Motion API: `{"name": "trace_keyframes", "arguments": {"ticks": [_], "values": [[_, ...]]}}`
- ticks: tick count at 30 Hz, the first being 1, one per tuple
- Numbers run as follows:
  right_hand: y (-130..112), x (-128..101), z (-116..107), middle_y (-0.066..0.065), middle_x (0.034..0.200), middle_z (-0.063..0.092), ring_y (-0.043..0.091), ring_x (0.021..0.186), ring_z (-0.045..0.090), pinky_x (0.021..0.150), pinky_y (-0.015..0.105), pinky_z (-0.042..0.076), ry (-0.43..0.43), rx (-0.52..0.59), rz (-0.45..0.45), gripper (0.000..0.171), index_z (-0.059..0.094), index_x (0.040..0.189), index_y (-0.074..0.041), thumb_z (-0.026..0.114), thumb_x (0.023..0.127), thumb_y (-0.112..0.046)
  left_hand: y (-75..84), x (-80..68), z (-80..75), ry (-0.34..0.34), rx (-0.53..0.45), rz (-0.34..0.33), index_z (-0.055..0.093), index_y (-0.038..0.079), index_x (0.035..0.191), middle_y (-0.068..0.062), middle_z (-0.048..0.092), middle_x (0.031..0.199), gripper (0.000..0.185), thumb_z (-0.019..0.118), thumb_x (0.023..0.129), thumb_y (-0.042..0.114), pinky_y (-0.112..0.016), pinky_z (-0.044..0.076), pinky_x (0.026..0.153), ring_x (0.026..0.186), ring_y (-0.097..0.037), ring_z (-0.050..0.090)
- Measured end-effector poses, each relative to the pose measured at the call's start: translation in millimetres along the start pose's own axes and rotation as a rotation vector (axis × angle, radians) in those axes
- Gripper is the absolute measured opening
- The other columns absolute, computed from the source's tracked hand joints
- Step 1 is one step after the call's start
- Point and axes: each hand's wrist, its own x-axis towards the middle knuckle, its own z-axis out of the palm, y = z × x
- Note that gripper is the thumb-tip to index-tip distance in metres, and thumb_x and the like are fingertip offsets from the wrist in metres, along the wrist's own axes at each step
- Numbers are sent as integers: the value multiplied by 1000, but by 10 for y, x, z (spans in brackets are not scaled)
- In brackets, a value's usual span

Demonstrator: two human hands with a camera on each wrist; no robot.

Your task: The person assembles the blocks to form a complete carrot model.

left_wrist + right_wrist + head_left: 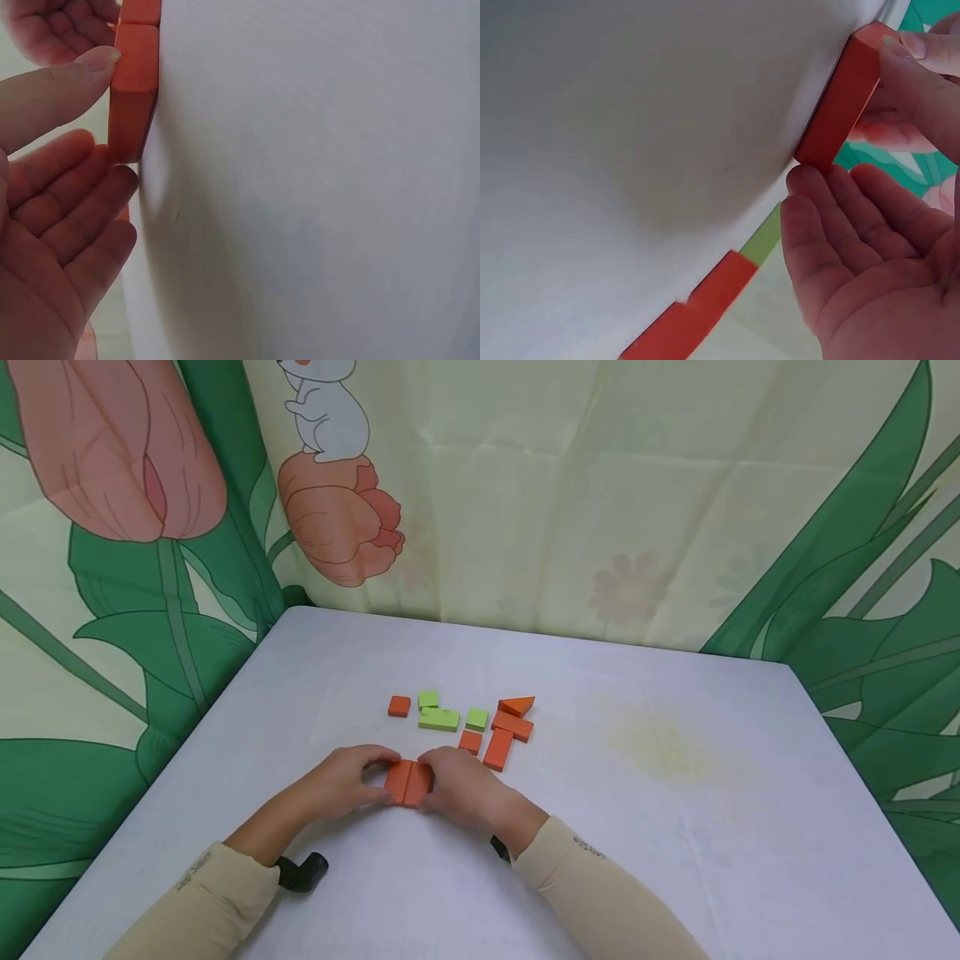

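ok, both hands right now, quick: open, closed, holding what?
Left hand: closed, holding the left orange block.
Right hand: closed, holding the right orange block against it.

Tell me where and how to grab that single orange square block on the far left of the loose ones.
I'd pinch the orange square block by its near and far edges, coming from its left, perhaps with the left hand. It lies flat with both edges exposed, while the nearest green block sits close on its right.
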Motion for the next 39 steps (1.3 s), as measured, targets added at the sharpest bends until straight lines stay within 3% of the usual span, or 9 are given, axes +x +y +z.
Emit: {"name": "trace_keyframes", "arguments": {"ticks": [8, 12, 15, 18, 28, 34, 39], "values": [[-58, 63, 66, 1, 110, 62, 14, 95, 54, 81, 23, 48, 3, -31, -3, 52, 62, 130, -4, 82, 86, -22, -100, -50, -31, 0, -28, 19, 61, 5, 134, -9, 62, 132, 55, 82, 84, 15, -51, 45, 102, 129, -34, 51], [-49, 32, 41, 4, 128, 60, 18, 112, 56, 93, 28, 48, -3, -27, 14, 63, 55, 140, -5, 81, 87, -27, -93, -53, -21, 0, -33, 10, 61, 5, 135, -10, 62, 133, 56, 82, 84, 15, -50, 44, 103, 129, -34, 51], [14, -14, -46, 5, 144, 51, 22, 130, 48, 105, 35, 44, 14, -12, 33, 72, 47, 147, -7, 79, 87, -30, -74, -52, -20, -3, -32, 2, 61, 5, 135, -10, 61, 133, 56, 82, 84, 16, -51, 44, 103, 129, -34, 51], [145, -68, -178, 7, 148, 48, 25, 136, 43, 108, 41, 40, 55, 5, 60, 74, 44, 149, -7, 78, 88, -31, -59, -53, -27, -2, -28, -10, 61, 6, 136, -10, 61, 134, 57, 82, 84, 18, -51, 43, 104, 130, -34, 50], [655, -263, -428, 5, 133, 58, 22, 116, 54, 98, 39, 47, 154, -44, 140, 61, 53, 140, -6, 79, 87, -22, -76, -69, -21, -2, -37, -14, 59, 6, 137, -10, 59, 136, 58, 81, 85, 16, -52, 42, 105, 132, -36, 47], [739, -328, -418, 1, 107, 63, 20, 98, 58, 89, 37, 49, 139, -78, 117, 44, 62, 124, -5, 79, 86, -18, -80, -67, -18, -6, -30, -26, 60, 7, 137, -10, 59, 136, 57, 81, 85, 16, -51, 42, 105, 132, -36, 47], [723, -392, -388, 3, 118, 64, 22, 106, 58, 97, 40, 47, 109, -86, 118, 47, 61, 132, -5, 76, 89, -17, -72, -67, -14, -5, -26, -27, 60, 6, 137, -11, 59, 136, 57, 81, 85, 15, -52, 42, 105, 132, -36, 47]]}}
